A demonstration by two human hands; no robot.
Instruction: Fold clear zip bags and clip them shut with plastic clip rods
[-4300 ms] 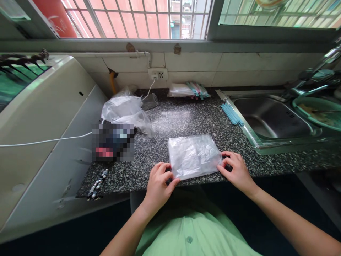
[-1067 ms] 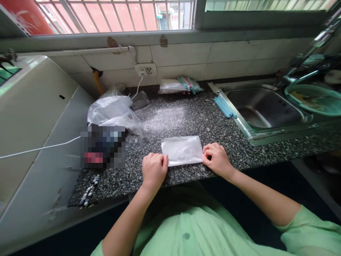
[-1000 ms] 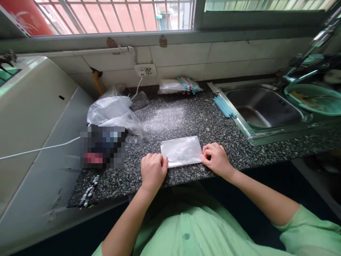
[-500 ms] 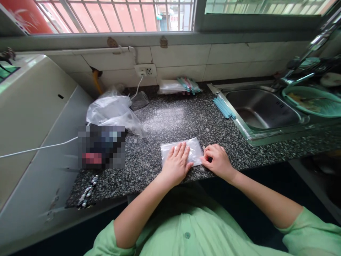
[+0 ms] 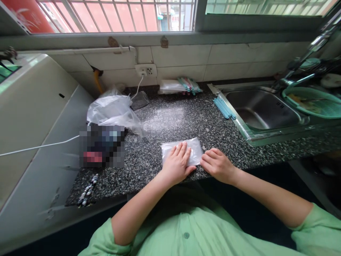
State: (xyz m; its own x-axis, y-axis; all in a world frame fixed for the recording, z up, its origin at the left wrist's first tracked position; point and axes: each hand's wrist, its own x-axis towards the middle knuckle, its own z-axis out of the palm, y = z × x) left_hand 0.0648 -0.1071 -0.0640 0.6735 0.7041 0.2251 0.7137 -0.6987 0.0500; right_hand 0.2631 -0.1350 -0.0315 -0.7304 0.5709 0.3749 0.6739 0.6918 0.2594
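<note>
A clear plastic bag [image 5: 196,146], folded into a small flat rectangle, lies near the front edge of the speckled dark counter. Pressed flat on top of it is my left hand [image 5: 176,164], fingers stretched out; it covers much of the bag's middle and lower part. At the bag's right edge, my right hand [image 5: 218,165] has its fingers curled and closed on the lower corner. The fingertips hide how much of the plastic they grip.
A crumpled plastic bag [image 5: 113,110] and a blurred-out dark object [image 5: 103,144] with a white cable are on the left. Blue strips [image 5: 224,107] lie beside the sink [image 5: 263,108]. A plastic packet [image 5: 172,86] with coloured strips rests by the wall. A beaded strand [image 5: 87,190] hangs at the counter's left edge.
The bag has been folded smaller since the oldest frame. My left hand has moved from its left edge to lie flat on top. My right fingers have closed up at the right edge.
</note>
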